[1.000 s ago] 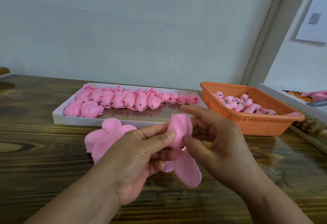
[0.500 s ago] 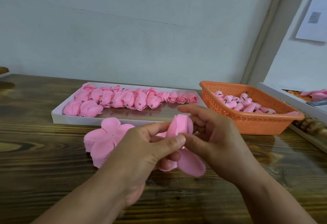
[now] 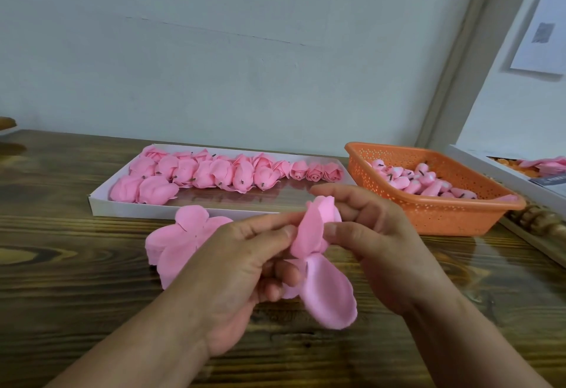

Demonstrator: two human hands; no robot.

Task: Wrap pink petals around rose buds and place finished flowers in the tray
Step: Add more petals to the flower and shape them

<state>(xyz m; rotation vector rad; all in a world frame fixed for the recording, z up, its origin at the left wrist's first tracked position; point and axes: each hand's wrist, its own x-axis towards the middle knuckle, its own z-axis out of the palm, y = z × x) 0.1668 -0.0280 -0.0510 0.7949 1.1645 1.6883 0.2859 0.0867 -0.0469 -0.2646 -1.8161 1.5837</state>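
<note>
— Both thumbs are sliding up onto the folded petal now, where a second ago my left thumb was lower.

— And your hands?

— My left hand [image 3: 242, 253] and right hand [image 3: 376, 240] are pinching the half-wrapped rose [image 3: 315, 228]; one loose petal [image 3: 330, 292] is hanging below.

— How far along?

— I'm filling the tray [image 3: 190, 208]: its right end is waiting, buds are sitting in the orange basket [image 3: 444, 219], and the petal stack [image 3: 180, 240] is lying beside.

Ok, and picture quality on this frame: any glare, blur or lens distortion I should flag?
Head view: soft, even light with faint shadows; a glossy sheen on the tray floor mirrors the roses; wide-angle bending tilts the wall corner at right; both hands and the petal are slightly soft but readable; the basket is sharp enough.
</note>
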